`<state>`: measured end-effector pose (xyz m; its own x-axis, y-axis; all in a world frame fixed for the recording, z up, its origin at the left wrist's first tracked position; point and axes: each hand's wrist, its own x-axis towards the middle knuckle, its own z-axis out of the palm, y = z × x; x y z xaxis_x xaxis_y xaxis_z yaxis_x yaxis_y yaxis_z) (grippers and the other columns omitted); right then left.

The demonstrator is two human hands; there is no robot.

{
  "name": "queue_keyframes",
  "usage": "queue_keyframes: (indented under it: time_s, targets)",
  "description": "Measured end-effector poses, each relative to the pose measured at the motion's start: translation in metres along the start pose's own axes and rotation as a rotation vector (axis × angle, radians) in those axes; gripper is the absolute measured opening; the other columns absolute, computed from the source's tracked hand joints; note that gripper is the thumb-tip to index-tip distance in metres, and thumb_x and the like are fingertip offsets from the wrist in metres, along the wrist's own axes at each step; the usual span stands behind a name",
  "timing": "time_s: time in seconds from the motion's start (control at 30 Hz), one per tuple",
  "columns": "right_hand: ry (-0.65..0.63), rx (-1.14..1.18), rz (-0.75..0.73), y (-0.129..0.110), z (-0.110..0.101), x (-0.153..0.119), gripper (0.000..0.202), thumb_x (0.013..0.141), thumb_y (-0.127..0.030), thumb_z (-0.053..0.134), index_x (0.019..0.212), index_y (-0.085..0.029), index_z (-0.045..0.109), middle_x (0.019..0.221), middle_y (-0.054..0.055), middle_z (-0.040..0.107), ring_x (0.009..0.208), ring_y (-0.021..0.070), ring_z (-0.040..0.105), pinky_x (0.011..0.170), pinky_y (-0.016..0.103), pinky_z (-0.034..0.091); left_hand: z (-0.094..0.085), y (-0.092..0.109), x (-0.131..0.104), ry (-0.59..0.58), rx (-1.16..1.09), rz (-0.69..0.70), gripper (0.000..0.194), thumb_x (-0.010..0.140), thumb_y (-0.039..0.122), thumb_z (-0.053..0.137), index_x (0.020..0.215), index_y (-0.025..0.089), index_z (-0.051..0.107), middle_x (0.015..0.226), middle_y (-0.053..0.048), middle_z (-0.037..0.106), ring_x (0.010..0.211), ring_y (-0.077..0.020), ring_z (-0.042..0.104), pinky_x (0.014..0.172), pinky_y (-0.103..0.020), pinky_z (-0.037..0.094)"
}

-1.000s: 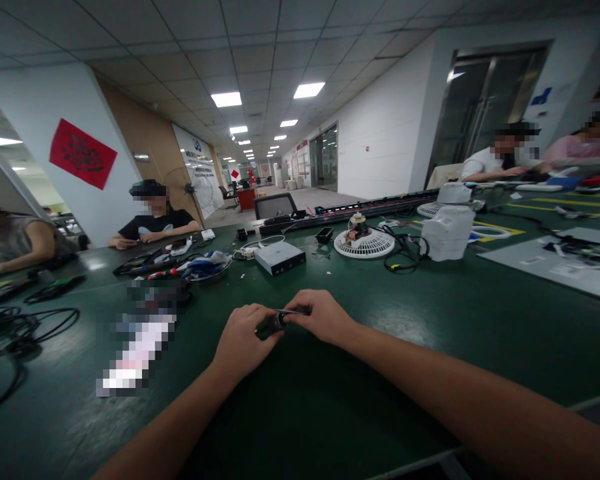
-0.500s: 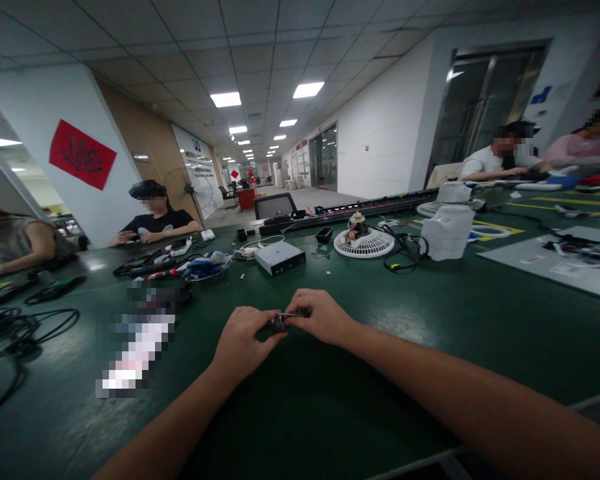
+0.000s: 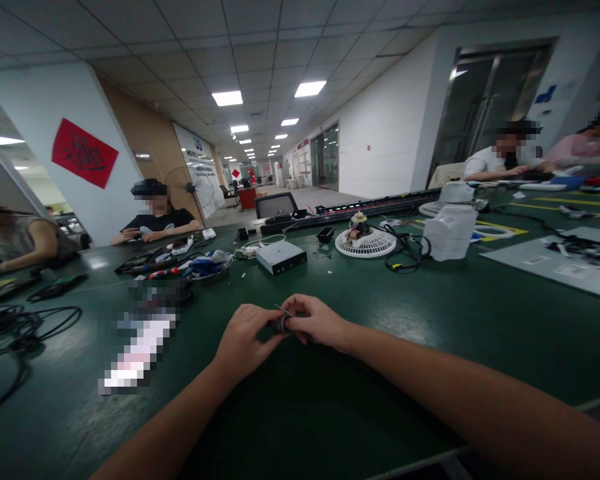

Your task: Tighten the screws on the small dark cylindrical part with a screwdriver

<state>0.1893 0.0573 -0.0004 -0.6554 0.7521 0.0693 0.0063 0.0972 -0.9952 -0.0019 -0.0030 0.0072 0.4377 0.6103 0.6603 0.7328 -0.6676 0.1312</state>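
Above the green table, both hands meet around a small dark round part (image 3: 280, 325). My left hand (image 3: 243, 337) pinches it between thumb and fingers from the left. From the right, my right hand (image 3: 320, 323) has its fingers closed at the part's right side. A thin metal strip or tool (image 3: 283, 310) sticks out at the fingertips of my right hand, slanting up to the left. The fingers hide much of the part, and its exact kind is too small to tell.
Beyond the hands lie a grey-white box (image 3: 281, 257), a white fan grille (image 3: 365, 244) and a white housing (image 3: 449, 232). Black cables (image 3: 25, 333) lie at the left, a light board (image 3: 565, 263) at the right. Several people sit around the table (image 3: 380, 393).
My right hand has turned slightly, its fingers now more curled against the part. The thin metal piece has tilted from nearly level to slanting. My left hand has barely moved.
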Motion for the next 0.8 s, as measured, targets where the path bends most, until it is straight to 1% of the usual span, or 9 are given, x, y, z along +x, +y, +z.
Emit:
queue_keyframes:
  time_s: [0.07,0.13,0.2,0.3,0.33,0.4,0.6,0.7,0.8]
  targets:
    - [0.03,-0.015,-0.006,-0.002,-0.002,0.0,0.026,0.078,-0.025,0.065,0.101,-0.018,0.054,0.074,-0.004,0.058,0.046,0.0068,0.05,0.041,0.02,0.036,0.002,0.0,0.0,0.005,0.018,-0.064,0.029,0.078,0.024,0.073,0.107,0.021,0.066,0.093,-0.004,0.073,0.086,-0.0212,0.066,0.079,-0.037,0.049]
    - [0.081,-0.108,-0.059,-0.004,-0.007,0.001,0.021,0.084,-0.027,0.059,0.101,-0.018,0.054,0.077,-0.003,0.059,0.049,0.0079,0.052,0.045,0.021,0.038,0.003,-0.001,-0.001,-0.001,0.039,-0.145,0.029,0.078,0.026,0.074,0.106,0.022,0.067,0.093,-0.003,0.073,0.086,-0.0216,0.066,0.078,-0.036,0.049]
    - [0.158,-0.326,-0.163,-0.007,-0.013,0.0,0.017,0.086,-0.028,0.057,0.1,-0.018,0.057,0.081,0.0,0.061,0.056,0.0094,0.055,0.051,0.023,0.04,0.004,-0.004,-0.001,-0.017,0.054,-0.241,0.028,0.077,0.028,0.074,0.104,0.023,0.067,0.093,-0.003,0.073,0.085,-0.0221,0.066,0.076,-0.036,0.05]
    - [0.246,-0.72,-0.293,-0.01,-0.021,-0.003,0.016,0.084,-0.024,0.061,0.099,-0.019,0.061,0.082,0.001,0.064,0.064,0.0116,0.056,0.057,0.025,0.039,0.005,-0.007,-0.001,-0.024,0.054,-0.387,0.027,0.077,0.032,0.073,0.103,0.025,0.068,0.094,-0.002,0.073,0.086,-0.0229,0.066,0.075,-0.036,0.05]
    - [0.254,-0.801,-0.314,-0.011,-0.022,-0.004,0.016,0.083,-0.023,0.062,0.099,-0.019,0.062,0.081,0.001,0.065,0.065,0.0119,0.055,0.058,0.025,0.038,0.004,-0.008,-0.001,-0.022,0.051,-0.422,0.027,0.077,0.033,0.073,0.103,0.025,0.068,0.094,-0.002,0.073,0.086,-0.0229,0.066,0.076,-0.036,0.05]
    - [0.244,-0.876,-0.345,-0.012,-0.023,-0.005,0.015,0.083,-0.022,0.062,0.097,-0.019,0.064,0.081,0.001,0.065,0.065,0.0121,0.055,0.058,0.025,0.038,0.004,-0.009,0.0,-0.013,0.046,-0.468,0.027,0.078,0.034,0.072,0.103,0.025,0.068,0.094,-0.002,0.073,0.086,-0.0229,0.066,0.077,-0.037,0.051]
    - [0.311,-0.921,-0.435,-0.017,-0.022,-0.008,0.009,0.083,-0.02,0.06,0.088,-0.017,0.067,0.081,0.002,0.066,0.066,0.012,0.055,0.062,0.025,0.04,0.004,-0.009,-0.001,-0.011,0.07,-0.488,0.028,0.078,0.036,0.071,0.103,0.025,0.068,0.094,-0.002,0.074,0.086,-0.0229,0.067,0.077,-0.037,0.051]
    - [0.212,-0.964,-0.425,-0.02,-0.023,-0.009,0.009,0.082,-0.021,0.061,0.088,-0.018,0.068,0.083,0.003,0.067,0.07,0.0132,0.058,0.065,0.025,0.041,0.004,-0.009,-0.002,-0.025,0.073,-0.424,0.026,0.078,0.033,0.071,0.102,0.024,0.068,0.091,-0.003,0.074,0.083,-0.0227,0.067,0.074,-0.036,0.051]
    - [0.13,-1.03,-0.36,-0.018,-0.024,-0.008,0.012,0.082,-0.022,0.061,0.091,-0.019,0.069,0.086,0.003,0.069,0.074,0.015,0.06,0.067,0.027,0.042,0.004,-0.009,-0.002,-0.081,0.076,-0.335,0.024,0.077,0.031,0.071,0.1,0.024,0.069,0.089,-0.002,0.074,0.081,-0.0226,0.067,0.071,-0.035,0.051]
